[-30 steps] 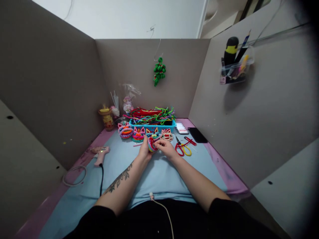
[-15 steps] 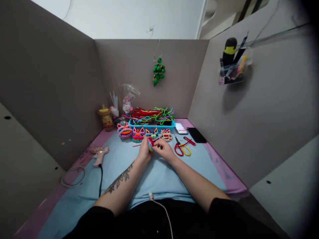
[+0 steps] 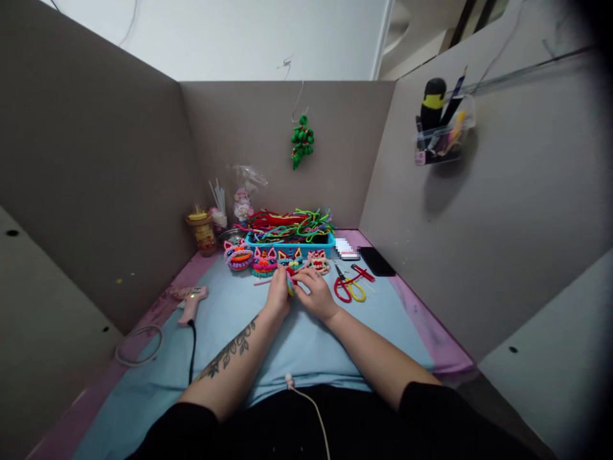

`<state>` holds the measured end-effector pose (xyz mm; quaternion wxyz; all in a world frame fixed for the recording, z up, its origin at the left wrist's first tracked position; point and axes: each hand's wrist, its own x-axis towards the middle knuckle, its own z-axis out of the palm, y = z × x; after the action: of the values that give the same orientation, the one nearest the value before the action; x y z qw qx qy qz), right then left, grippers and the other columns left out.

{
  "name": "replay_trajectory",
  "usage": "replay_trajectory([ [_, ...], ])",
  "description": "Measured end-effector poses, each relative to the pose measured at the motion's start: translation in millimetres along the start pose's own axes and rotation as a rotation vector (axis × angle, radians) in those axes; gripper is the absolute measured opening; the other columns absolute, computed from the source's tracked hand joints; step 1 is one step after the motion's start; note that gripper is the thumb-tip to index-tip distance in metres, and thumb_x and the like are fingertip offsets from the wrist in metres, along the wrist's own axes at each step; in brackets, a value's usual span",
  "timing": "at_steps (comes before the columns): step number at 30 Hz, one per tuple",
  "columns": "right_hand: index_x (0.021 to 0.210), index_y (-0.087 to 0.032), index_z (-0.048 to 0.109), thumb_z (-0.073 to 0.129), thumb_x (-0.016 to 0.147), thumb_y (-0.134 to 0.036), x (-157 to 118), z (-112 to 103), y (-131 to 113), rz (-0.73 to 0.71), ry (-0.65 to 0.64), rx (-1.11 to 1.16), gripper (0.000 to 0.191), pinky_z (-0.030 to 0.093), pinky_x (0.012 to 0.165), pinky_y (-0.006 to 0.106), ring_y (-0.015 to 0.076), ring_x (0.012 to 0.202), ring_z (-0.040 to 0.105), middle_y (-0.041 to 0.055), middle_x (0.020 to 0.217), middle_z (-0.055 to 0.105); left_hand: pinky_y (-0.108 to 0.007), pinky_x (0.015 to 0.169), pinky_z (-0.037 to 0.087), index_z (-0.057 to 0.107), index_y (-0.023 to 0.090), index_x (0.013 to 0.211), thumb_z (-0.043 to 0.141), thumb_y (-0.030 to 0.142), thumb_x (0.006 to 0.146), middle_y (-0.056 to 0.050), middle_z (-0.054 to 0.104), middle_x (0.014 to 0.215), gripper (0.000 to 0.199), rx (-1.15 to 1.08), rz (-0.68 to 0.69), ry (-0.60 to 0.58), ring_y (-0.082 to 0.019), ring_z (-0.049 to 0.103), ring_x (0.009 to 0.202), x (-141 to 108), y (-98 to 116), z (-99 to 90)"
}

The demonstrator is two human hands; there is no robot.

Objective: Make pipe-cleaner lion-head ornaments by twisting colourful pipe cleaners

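My left hand (image 3: 278,294) is closed around a small, fuzzy multicoloured pipe-cleaner piece (image 3: 290,284) with red, green and blue showing; fingers hide most of it. From the other side, my right hand (image 3: 316,295) pinches at its red upper part with thumb and fingertips. Just behind the hands stand several pipe-cleaner animal heads, among them a pink and orange one (image 3: 238,255) and a cream one with red (image 3: 317,261). A thin pink strip (image 3: 261,282) lies left of my left hand. Scissors with red and yellow handles (image 3: 355,291) rest to the right.
A blue basket (image 3: 311,250) heaped with pipe cleaners (image 3: 282,222) stands at the back. Left lies a pink glue gun (image 3: 192,305) with a black cord. A dark phone (image 3: 377,260) is at right. Grey panels enclose the table; a pen holder (image 3: 440,144) hangs on the right one.
My right hand has shifted slightly, its fingers now higher over the piece's red part. My left hand keeps its hold. The camera view has moved a little.
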<state>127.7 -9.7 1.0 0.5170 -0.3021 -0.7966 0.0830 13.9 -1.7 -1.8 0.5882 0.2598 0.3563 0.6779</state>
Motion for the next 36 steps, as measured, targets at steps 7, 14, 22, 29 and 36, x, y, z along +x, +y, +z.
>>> replay_trajectory([
  [7,0.096,-0.021,0.063,0.05,0.086,-0.021,0.1,3.2,-0.6,-0.004,-0.021,-0.065,0.016,0.045,0.084,0.036,0.0204,0.091,0.055,0.0067,0.092,0.061,-0.022,0.068,0.041,0.056,0.018,0.081,0.051,0.052,0.08,0.0,0.057,0.078,0.034,0.17,0.203,0.017,-0.011,0.052,0.072,1.7,-3.3,-0.1],
  [14,0.091,-0.021,0.065,0.056,0.082,-0.024,3.1,-4.5,-3.9,-0.006,-0.079,-0.229,0.013,0.042,0.091,0.042,0.0242,0.102,0.048,0.0099,0.106,0.054,-0.024,0.066,0.039,0.055,0.018,0.08,0.049,0.054,0.08,0.0,0.054,0.075,0.037,0.331,0.254,0.075,-0.013,0.048,0.07,-1.6,1.2,1.3],
  [22,0.076,-0.02,0.06,0.055,0.078,-0.017,4.7,-5.6,-0.4,-0.028,-0.189,-0.133,0.006,0.028,0.102,0.053,0.0272,0.12,0.034,0.0076,0.129,0.045,-0.027,0.069,0.04,0.058,0.017,0.084,0.047,0.053,0.081,-0.004,0.059,0.083,0.038,0.42,0.259,0.046,-0.015,0.052,0.077,0.0,-1.2,-0.5],
  [29,0.07,-0.02,0.059,0.056,0.074,-0.012,8.0,-4.6,-3.4,0.0,-0.139,-0.049,0.01,0.027,0.104,0.048,0.0245,0.116,0.039,0.0057,0.121,0.052,-0.024,0.073,0.041,0.061,0.016,0.082,0.058,0.048,0.077,-0.003,0.061,0.083,0.032,0.316,0.275,-0.057,-0.014,0.054,0.08,-1.7,1.4,3.0],
  [36,0.092,-0.021,0.064,0.055,0.078,-0.024,8.7,-6.3,-3.7,0.187,0.06,0.133,0.016,0.041,0.088,0.04,0.0231,0.106,0.05,0.0093,0.112,0.055,-0.021,0.052,0.042,0.059,0.015,0.081,0.06,0.055,0.073,-0.002,0.061,0.07,0.041,-0.024,-0.122,-0.027,-0.011,0.056,0.058,4.1,3.7,-0.6],
])
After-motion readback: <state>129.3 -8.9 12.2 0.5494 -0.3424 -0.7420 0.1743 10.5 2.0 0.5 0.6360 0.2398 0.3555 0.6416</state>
